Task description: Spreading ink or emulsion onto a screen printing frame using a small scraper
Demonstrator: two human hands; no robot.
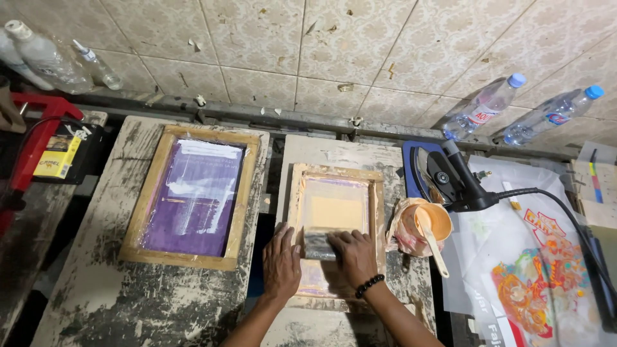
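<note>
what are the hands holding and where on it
Both hands grip a squeegee on the small wooden screen frame: left hand at its left end, right hand at its right end.

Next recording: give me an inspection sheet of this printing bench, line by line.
Surface: worn, paint-smeared boards.
Job's things: small wooden screen frame with peach ink; squeegee on its mesh.
Clutter: large purple screen frame; peach ink cup with spatula; printed sheets; yellow packet.
Grippers: left hand and right hand press on the squeegee.
Cables: black cable from the heat tool.
Surroundings: tiled wall; plastic bottles.
</note>
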